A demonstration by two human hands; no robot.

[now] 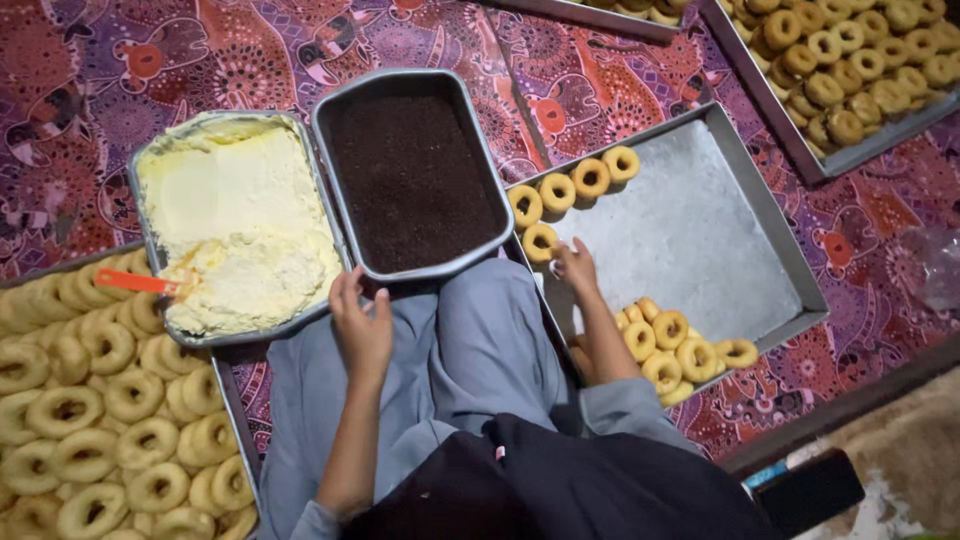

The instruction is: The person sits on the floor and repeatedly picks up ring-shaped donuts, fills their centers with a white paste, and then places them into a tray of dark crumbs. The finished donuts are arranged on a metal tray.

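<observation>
Head view: right hand [577,265] reaching into tray [700,230], fingers touching doughnut [540,240], not yet gripping. Left hand [362,325] resting loosely open, empty, beside sprinkles pan [340,190].

The right hand [577,266] touches a doughnut [540,241] at the near left corner of the steel tray [700,230]. The left hand [362,325] rests open at the near edges of the cream pan [150,175] and sprinkle pan [400,78].
</observation>
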